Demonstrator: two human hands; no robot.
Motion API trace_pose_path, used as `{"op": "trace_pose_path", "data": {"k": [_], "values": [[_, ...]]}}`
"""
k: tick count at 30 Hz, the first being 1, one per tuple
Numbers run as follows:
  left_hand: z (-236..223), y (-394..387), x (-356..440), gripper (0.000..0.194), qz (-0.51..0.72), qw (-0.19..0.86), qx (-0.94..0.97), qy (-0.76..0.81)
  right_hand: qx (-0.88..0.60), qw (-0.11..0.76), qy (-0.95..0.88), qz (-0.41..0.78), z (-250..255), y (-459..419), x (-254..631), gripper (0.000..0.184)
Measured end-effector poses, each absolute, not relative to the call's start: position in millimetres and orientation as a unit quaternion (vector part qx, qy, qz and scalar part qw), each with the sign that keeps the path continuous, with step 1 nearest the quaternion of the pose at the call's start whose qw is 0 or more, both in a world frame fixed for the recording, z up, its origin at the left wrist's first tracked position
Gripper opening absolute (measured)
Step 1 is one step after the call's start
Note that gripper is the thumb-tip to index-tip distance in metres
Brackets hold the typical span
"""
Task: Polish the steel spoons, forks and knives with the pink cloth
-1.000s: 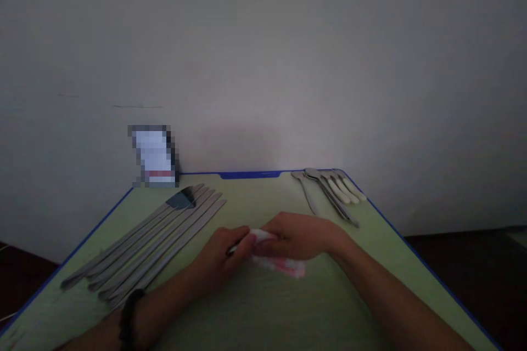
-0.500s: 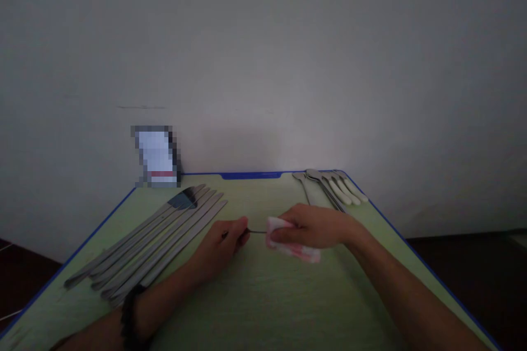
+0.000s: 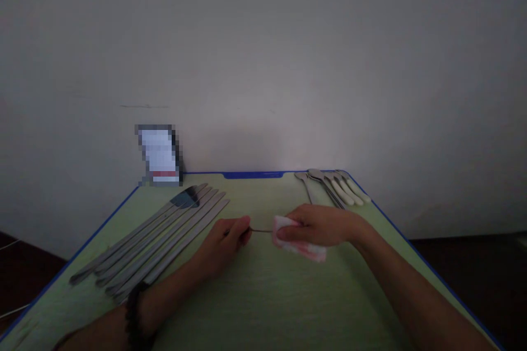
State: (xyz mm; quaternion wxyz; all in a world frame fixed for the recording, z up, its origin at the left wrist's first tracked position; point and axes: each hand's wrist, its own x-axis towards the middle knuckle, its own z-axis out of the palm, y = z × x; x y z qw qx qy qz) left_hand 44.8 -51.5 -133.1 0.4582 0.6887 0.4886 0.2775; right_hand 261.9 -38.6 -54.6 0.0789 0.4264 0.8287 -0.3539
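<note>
**Slowly along the thin metal piece**

Nearest us, around the middle of the green table (image 3: 263, 307), our left hand (image 3: 224, 244) is closed, pinching one end of a thin metal utensil (image 3: 260, 230). Our right hand (image 3: 323, 225) is curled tight around a pink-and-white cloth (image 3: 300, 245) wrapped over its other end. We judge it best to keep the left pinch firm and draw the cloth straight along the metal. Farther off, long knives (image 3: 164, 233) lie toward the left edge, and spoons (image 3: 335, 189) lie at the far right corner.
</note>
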Motion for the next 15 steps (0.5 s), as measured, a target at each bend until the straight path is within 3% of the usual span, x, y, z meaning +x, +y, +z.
{"op": "trace_pose_path", "data": {"k": [7,15], "values": [[-130,-54,44,0.041,0.26,0.391,0.77,0.432,0.391,0.059,0.853,-0.339,-69,-43,234,0.046],[-138,-50,44,0.055,0.287,0.512,0.649,0.484,0.427,0.086,0.818,-0.375,-43,-36,275,0.045]]}}
